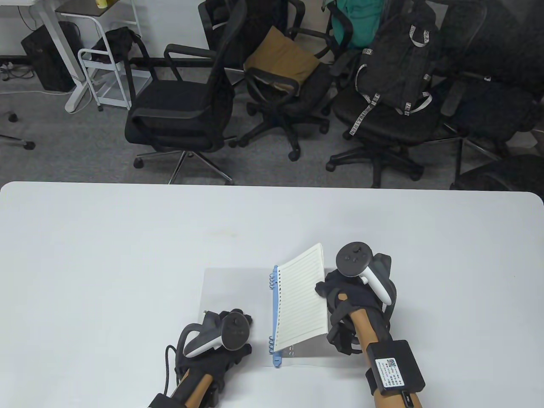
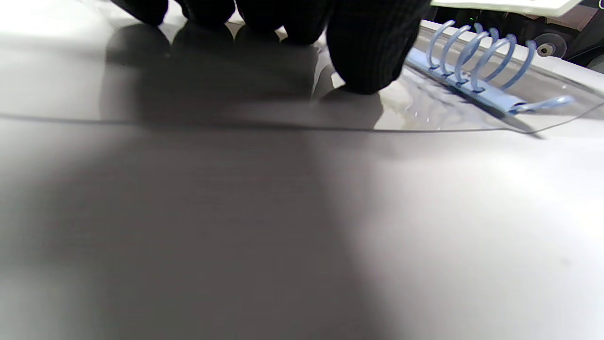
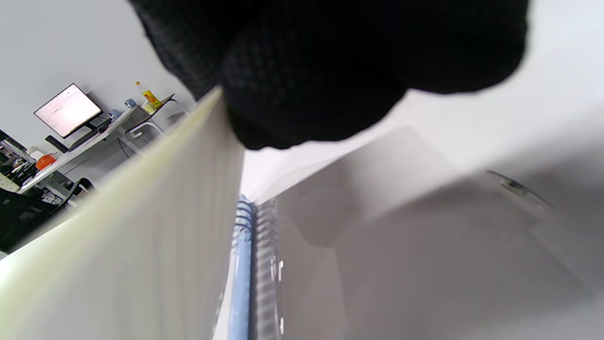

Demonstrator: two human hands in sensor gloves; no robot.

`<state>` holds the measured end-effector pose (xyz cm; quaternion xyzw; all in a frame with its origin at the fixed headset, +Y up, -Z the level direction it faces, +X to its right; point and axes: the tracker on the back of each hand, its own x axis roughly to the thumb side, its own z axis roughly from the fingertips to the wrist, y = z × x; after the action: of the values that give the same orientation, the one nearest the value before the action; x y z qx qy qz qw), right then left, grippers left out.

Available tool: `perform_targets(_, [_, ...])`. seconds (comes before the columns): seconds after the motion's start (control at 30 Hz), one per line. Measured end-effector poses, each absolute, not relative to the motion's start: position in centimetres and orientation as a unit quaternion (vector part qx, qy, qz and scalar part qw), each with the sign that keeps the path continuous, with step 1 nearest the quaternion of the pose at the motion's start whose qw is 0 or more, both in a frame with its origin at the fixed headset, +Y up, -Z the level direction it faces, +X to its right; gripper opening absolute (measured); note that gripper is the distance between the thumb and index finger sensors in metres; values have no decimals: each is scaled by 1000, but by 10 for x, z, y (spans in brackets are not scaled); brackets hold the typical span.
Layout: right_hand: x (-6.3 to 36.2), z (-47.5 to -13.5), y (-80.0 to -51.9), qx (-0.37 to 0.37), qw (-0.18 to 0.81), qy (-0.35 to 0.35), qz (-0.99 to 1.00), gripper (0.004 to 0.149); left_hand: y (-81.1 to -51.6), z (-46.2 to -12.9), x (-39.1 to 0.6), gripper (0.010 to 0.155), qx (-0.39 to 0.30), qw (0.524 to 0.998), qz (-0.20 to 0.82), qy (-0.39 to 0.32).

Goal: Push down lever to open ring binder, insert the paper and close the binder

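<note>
The ring binder lies open on the table with clear covers [image 1: 225, 289] and a blue spine [image 1: 275, 314] carrying blue rings [image 2: 472, 61]. A stack of lined paper [image 1: 299, 297] stands tilted, its punched edge down along the spine and its outer edge raised. My right hand [image 1: 325, 291] pinches that raised edge, and its gloved fingers [image 3: 302, 94] grip the paper [image 3: 118, 245] above the right cover [image 3: 424, 245]. My left hand [image 1: 238, 323] rests on the left cover, fingertips [image 2: 363, 56] pressing it beside the rings. I cannot tell whether the rings are parted.
The white table [image 1: 106, 255] stretches wide to the left and behind the binder. Office chairs [image 1: 182, 106] and a black backpack [image 1: 395, 63] stand beyond the far edge.
</note>
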<state>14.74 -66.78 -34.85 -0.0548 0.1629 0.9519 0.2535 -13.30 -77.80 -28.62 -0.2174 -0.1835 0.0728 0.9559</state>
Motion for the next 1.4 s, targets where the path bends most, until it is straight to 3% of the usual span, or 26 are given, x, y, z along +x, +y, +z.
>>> perform_targets(1.4, [139,-345,-671,-38,192,155,968,36,-778,-286,-132,70,-218,955,72,-185])
